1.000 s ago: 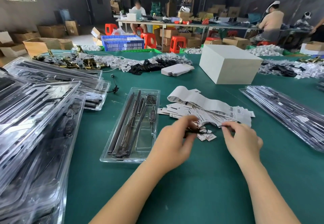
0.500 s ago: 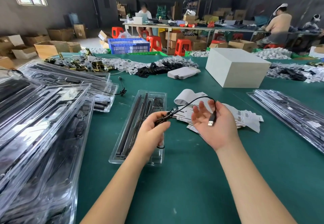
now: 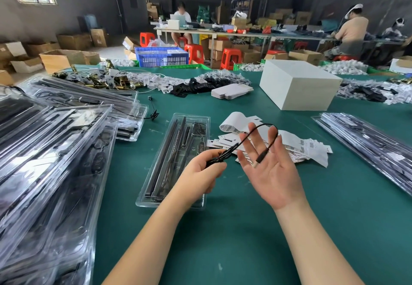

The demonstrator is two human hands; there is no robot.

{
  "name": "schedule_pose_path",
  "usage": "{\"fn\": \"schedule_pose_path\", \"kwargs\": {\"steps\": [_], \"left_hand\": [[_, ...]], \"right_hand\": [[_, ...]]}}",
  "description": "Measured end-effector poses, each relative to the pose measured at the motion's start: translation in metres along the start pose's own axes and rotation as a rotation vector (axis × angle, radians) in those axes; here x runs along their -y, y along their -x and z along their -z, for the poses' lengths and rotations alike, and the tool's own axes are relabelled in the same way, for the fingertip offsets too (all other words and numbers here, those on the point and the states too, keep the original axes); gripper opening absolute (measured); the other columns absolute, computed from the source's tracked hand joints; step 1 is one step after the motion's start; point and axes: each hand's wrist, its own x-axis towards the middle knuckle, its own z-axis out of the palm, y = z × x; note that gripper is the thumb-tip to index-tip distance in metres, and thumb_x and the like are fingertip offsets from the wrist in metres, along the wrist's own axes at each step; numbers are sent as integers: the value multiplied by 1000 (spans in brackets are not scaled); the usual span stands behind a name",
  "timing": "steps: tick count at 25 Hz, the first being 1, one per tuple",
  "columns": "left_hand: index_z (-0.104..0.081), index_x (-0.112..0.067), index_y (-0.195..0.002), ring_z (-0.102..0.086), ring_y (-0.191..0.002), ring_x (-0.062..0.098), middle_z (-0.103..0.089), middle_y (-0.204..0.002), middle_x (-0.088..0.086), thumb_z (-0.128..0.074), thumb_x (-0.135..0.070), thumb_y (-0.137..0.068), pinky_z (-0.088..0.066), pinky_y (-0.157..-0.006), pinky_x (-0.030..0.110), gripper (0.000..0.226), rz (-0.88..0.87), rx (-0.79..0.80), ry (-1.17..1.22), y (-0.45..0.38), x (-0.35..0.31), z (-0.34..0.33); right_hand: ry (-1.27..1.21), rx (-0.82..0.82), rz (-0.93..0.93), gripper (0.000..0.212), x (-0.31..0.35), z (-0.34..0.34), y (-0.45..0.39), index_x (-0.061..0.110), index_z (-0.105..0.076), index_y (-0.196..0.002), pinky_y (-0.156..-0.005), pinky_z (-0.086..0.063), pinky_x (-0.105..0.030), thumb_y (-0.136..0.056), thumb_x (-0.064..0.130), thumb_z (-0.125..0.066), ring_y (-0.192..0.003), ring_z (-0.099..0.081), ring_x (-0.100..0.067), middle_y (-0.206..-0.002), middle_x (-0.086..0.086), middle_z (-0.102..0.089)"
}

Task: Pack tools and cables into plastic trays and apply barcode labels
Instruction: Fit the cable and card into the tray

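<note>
Left hand (image 3: 200,173) pinching bundled end of short black cable (image 3: 245,136) between thumb and fingers. Right hand (image 3: 270,168) released, palm up, fingers spread; cable looped over them, plug end (image 3: 259,158) hanging against palm. Both hands above green worktop (image 3: 245,240), just right of open clear plastic tray (image 3: 176,159).

Risks (judgement):
- Loop only draped over spread fingers, not gripped, so could slide off and drop onto barcode labels (image 3: 301,146) w/ any tilt of palm.
- Pinch at bundle is small; coil may spring open, need rewinding before seating.
- Left forearm over near end of tray; a nudge could shift tray or unseat contents.
- Loose label pile close to work zone; cable could drag strips off.

Containers:
- Open tray: long dark rods/bars along left channels, thin wire parts and small dark piece in right pockets; exact items unclear. Cable slot not identifiable.
- Stack of closed packed trays (image 3: 55,162) at left, more at right edge (image 3: 367,144).
- White box (image 3: 296,86) beyond labels, contents hidden.
</note>
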Motion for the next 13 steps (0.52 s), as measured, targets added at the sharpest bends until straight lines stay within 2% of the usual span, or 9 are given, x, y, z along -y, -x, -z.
{"fn": "schedule_pose_path", "kwargs": {"steps": [2, 4, 6, 8, 10, 13], "left_hand": [[-58, -31, -117, -32, -44, 10, -45, -55, -13, -54, -32, -77, -30, -44, 20, 39, 8, -37, -35, 0, 1, -2], [-60, -25, -107, -35, -46, 11, -46, -58, -9, -54, -35, -80, -31, -45, 22, 29, 5, -68, -66, 0, 2, -4], [-65, -24, -98, -40, -50, 13, -48, -64, -6, -52, -32, -88, -35, -47, 23, 19, -13, -67, -110, 0, 3, -6], [-68, -20, -94, -43, -54, 15, -47, -65, -5, -49, -38, -86, -39, -52, 25, 27, -30, -72, -183, 0, 1, -7], [-61, -11, -85, -40, -56, 15, -40, -63, -3, -44, -49, -77, -37, -57, 29, 42, -62, -77, -278, 0, 0, -5], [-59, -11, -83, -33, -52, 12, -34, -53, -11, -40, -50, -78, -30, -52, 26, 43, -74, -84, -421, 1, 0, -5]], "right_hand": [[95, -67, 95, 21, -2, 0, 0, 35, -73, -86, -85, -44, -27, -87, 36, -53, -101, -63, -12, -117, 6, -68], [227, -184, 212, 18, -5, 1, -1, 30, -77, -81, -69, -42, -20, -82, 31, -59, -80, -58, -6, -104, 4, -72], [291, -249, 287, 14, -6, 2, -2, 26, -78, -78, -62, -43, -16, -79, 25, -65, -67, -53, -3, -97, 2, -74], [325, -297, 331, 10, -5, 4, -1, 24, -78, -78, -60, -48, -16, -79, 20, -69, -62, -55, -4, -92, 0, -75], [369, -365, 385, 11, -4, 6, -1, 23, -75, -83, -60, -52, -18, -82, 12, -72, -60, -60, -6, -86, -2, -75], [478, -404, 467, 30, -3, 10, -1, 27, -67, -102, -62, -53, -20, -83, 4, -73, -60, -62, -9, -76, 3, -72]]}}
